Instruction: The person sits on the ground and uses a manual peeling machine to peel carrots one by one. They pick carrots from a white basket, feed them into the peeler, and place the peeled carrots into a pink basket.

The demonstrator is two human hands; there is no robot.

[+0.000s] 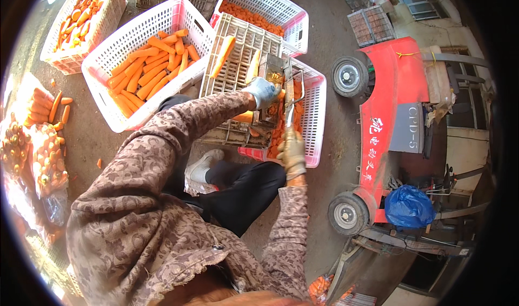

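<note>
My left hand point(264, 93), in a pale blue-grey work glove, holds a carrot point(281, 94) whose end shows beside the blade. My right hand point(292, 151), in a yellowish glove, grips the handle of a long hinged blade point(288, 89). The blade lies along the edge of a worn block on an upturned plastic crate point(239, 28). A peeled carrot point(223, 56) and a paler one point(253, 66) lie on that crate, and another piece point(243, 117) is under my left forearm. Cut carrot pieces point(276, 137) fill part of a white and pink basket point(314, 115) below the blade.
A white basket point(95, 68) of whole peeled carrots point(156, 68) stands to the left. Beyond are a basket of carrot pieces point(83, 16) and another of cut pieces point(251, 16). Bagged carrots point(46, 156) lie at far left. A red vehicle point(375, 135) stands at right.
</note>
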